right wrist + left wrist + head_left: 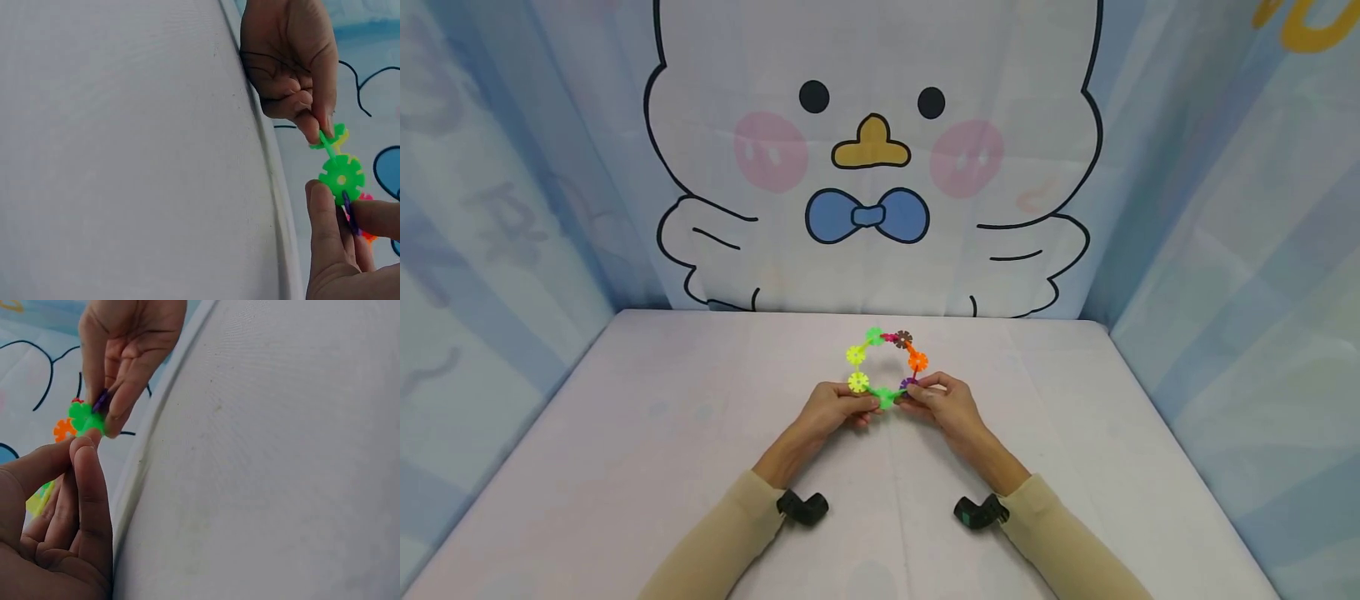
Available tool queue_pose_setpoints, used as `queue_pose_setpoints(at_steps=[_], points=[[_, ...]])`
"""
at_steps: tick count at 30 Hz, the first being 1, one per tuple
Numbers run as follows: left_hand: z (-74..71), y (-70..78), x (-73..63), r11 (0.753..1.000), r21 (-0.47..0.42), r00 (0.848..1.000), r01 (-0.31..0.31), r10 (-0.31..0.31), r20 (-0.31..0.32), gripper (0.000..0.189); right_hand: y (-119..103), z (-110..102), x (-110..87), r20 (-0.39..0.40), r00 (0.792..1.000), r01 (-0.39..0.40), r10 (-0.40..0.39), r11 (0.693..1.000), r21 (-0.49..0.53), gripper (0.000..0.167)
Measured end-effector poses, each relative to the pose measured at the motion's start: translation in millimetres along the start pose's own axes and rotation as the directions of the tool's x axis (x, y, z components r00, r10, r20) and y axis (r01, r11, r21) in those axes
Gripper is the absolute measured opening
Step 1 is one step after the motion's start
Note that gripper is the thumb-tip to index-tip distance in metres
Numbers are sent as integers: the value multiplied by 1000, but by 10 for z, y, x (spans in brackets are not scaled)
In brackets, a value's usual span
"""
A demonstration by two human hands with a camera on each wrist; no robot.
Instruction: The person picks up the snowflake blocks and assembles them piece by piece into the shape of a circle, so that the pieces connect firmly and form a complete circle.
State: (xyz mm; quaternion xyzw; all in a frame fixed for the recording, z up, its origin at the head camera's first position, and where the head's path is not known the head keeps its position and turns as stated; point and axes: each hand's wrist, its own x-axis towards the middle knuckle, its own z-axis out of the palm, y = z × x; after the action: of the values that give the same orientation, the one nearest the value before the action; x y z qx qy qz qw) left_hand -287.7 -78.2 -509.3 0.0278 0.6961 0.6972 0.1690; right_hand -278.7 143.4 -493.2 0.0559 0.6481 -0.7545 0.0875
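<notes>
A ring of notched plastic snowflake discs (856, 356) is held up in front of me, the pieces slotted edge to edge in yellow, green, pink, brown, orange and purple. My left hand (835, 407) pinches a green disc at the ring's lower left between thumb and fingertips. On the other side, my right hand (947, 406) pinches the purple disc (351, 214) between thumb and fingers. Between the two hands sits a bright green disc (342, 178), with the purple one meeting its edge. Fingers partly cover the purple disc and the left-hand green disc.
A white cloth-covered table (1045, 400) lies beneath the hands. Behind it hangs a curtain (872, 275) printed with a cartoon character, and blue-and-white side curtains (1240, 275) flank the table. Dark wrist cameras (802, 507) are strapped near both sleeves.
</notes>
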Motion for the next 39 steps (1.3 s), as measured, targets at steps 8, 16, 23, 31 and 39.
queue_pose_setpoints(at_steps=[8, 16, 23, 31, 39], points=[[-133, 79, -7, 995, -27, 985, 99, -94, 146, 26, -19, -100, 19, 61, 998, -20, 22, 999, -40, 14], [-410, 164, -25, 980, 57, 968, 190, -196, 154, 23, -47, -178, 23, 106, 991, -67, 85, 984, -165, 21], [-465, 167, -33, 983, 103, 970, 154, -170, 174, 24, -59, -204, 3, 143, 988, -2, 53, 942, -336, 18], [-466, 168, -48, 969, 165, 963, 182, -210, 171, 28, -33, -222, 5, 123, 991, 19, 47, 872, -489, 19], [-493, 138, -51, 960, 222, 960, 169, -212, 184, 30, -21, -213, -1, 108, 993, 23, 42, 842, -539, 21]])
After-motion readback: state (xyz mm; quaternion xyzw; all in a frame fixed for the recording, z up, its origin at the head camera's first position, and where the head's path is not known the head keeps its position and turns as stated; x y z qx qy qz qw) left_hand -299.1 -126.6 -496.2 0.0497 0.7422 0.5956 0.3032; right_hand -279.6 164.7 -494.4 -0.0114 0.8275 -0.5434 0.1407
